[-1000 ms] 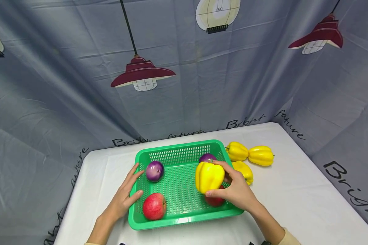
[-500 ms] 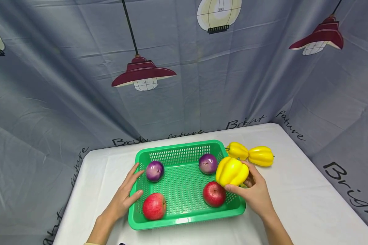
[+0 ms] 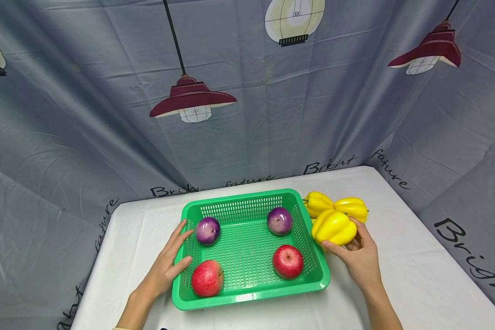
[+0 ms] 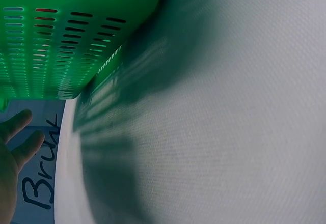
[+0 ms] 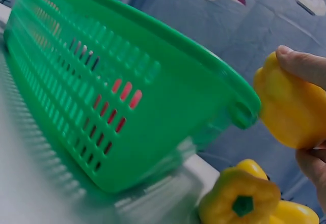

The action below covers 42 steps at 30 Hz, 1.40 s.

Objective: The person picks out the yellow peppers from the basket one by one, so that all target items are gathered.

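My right hand [image 3: 360,263] holds a yellow bell pepper [image 3: 334,228] between thumb and fingers, just right of the green basket [image 3: 247,297]. The right wrist view shows this pepper [image 5: 290,104] raised off the table beside the basket's corner. Along the basket's left rim lies my left hand [image 3: 162,270], fingers spread and fairly straight; whether they press on the rim is hard to tell. Inside the basket, two glossy round purple vegetables [image 3: 279,221] sit at the back corners. Two red apples [image 3: 288,261] occupy the front corners.
Behind the held pepper, two yellow bell peppers [image 3: 352,208] lie on the white tablecloth [image 3: 420,270], and another sits mostly hidden beneath it. A grey curtain [image 3: 247,137] with printed lamps hangs along the table's back edge.
My right hand has carried the yellow bell pepper from over the basket's right side out past its right rim, and lower. The left hand stays where it was.
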Each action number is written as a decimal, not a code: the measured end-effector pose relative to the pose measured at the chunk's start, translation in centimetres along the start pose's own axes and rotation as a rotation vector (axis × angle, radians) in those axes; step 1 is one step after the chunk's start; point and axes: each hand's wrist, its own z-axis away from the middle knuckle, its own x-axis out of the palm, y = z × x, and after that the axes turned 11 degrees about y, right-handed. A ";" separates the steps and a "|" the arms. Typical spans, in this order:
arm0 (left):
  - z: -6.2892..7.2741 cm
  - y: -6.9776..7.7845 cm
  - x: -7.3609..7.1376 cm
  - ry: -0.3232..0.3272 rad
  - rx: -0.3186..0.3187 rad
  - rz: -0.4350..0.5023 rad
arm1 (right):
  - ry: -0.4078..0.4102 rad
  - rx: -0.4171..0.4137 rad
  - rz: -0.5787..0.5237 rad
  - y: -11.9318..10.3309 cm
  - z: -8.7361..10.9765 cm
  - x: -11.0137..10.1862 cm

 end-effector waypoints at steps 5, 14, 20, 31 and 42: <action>-0.1 0.0 0.0 -0.004 -0.004 0.000 | 0.062 0.031 -0.006 1.1 -0.6 -0.9; 0.1 0.0 0.0 0.000 0.000 0.010 | 0.232 0.182 0.058 3.5 -1.8 -2.3; 0.0 0.1 0.0 -0.005 -0.003 0.010 | 0.285 0.236 0.110 5.1 -2.0 -2.7; 0.1 -0.1 0.2 0.003 0.002 0.012 | 0.355 0.243 0.232 7.6 -2.3 -2.6; 0.1 0.1 0.1 0.002 -0.007 0.016 | 0.370 0.248 0.323 8.5 -2.3 -2.3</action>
